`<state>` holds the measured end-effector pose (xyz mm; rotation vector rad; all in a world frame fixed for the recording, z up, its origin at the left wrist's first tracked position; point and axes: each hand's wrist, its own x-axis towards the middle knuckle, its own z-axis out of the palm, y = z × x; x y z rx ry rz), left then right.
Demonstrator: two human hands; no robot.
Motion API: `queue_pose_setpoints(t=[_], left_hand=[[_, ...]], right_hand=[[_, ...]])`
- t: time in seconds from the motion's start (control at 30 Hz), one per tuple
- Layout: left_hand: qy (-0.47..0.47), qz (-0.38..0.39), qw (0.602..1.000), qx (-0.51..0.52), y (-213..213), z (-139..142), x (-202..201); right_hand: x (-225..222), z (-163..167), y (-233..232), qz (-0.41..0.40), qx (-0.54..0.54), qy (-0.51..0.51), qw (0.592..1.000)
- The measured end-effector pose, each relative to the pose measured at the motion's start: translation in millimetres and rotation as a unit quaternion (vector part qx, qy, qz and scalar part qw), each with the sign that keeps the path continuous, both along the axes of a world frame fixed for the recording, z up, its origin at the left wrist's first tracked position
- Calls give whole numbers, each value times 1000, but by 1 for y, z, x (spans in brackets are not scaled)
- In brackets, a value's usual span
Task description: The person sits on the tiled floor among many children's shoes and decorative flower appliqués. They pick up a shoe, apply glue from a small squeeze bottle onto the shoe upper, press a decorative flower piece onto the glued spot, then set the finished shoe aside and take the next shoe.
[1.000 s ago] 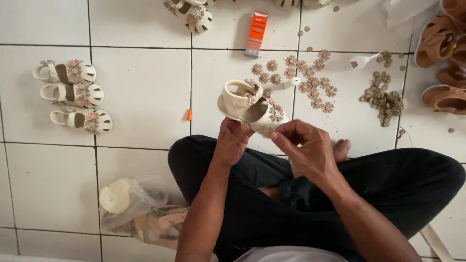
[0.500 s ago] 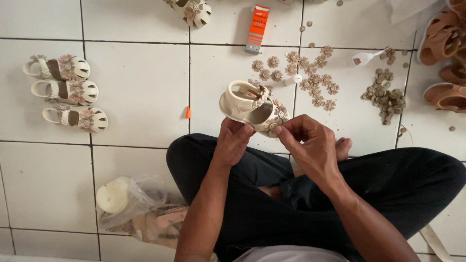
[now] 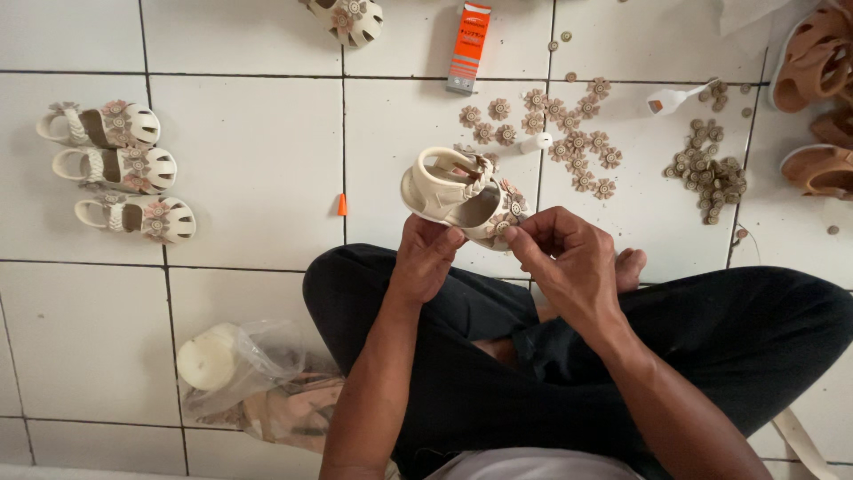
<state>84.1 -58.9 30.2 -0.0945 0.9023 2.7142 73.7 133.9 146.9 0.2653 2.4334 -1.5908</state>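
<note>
My left hand (image 3: pixel 428 258) grips a small cream sandal (image 3: pixel 449 188) from below, over my crossed legs in black trousers. My right hand (image 3: pixel 562 258) pinches at the flower decorations (image 3: pixel 510 206) on the sandal's front strap, fingertips pressed together there. What sits between the fingertips is too small to tell. The sandal's heel strap points up and to the left.
Three finished cream sandals (image 3: pixel 120 171) lie in a column at left, another (image 3: pixel 351 16) at the top. Loose flower pieces (image 3: pixel 569 129), a pile of small round pieces (image 3: pixel 711 169), an orange box (image 3: pixel 469 46), a glue tube (image 3: pixel 680 98), brown sandals (image 3: pixel 813 107) and a plastic bag (image 3: pixel 253 378) surround me on the white tiles.
The sandal and both hands stay nearly where they were. My right fingers have closed in tighter on the flowers at the strap.
</note>
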Motion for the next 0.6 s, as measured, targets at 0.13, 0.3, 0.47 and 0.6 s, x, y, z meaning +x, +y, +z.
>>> queue_pose_setpoints(t=[0.13,0.3,0.47,0.6], left_hand=[[-3,-13,1000,-13,0,0,0],[9,-9,1000,-23,1,-3,1],[3,-35,999,-20,2,-2,1],[-28,-86,994,-58,5,5,-4]], right_hand=[[1,-2,-4,-19,31,10,999],[5,-5,-1,-6,81,-13,997],[-4,6,27,29,82,71,994],[-11,19,28,104,7,175,979]])
